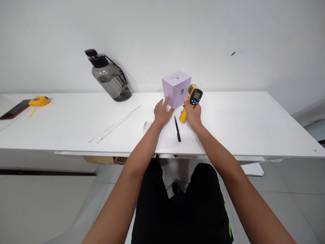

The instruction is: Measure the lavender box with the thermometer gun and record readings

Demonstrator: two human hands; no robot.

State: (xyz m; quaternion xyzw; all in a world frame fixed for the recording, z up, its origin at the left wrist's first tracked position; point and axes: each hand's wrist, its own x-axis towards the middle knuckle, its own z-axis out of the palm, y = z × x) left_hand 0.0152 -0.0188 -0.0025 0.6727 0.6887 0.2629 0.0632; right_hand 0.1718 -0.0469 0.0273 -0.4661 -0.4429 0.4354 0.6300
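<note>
A lilac box (169, 92) with a dark blue emblem stands on the white table against the wall. My left hand (162, 112) rests at its lower front, fingers spread, with fingertips at the box's left face. In my right hand (195, 116) is a yellow and black infrared thermometer (195, 95), gripped round its handle. Its screen and blue buttons face me, and its nose is close to the box's right face. Between my hands lies a black pen (177, 129), partly over a sheet of paper (166, 137) covered in small writing. My left wrist covers part of the sheet.
A grey see-through water bottle (111, 79) with a black lid stands at the back left. Farther left are a yellow tape measure (39, 101) and a dark flat object (15, 109). The wall (215, 40) bounds the table (248, 125) behind; its front edge is near my knees.
</note>
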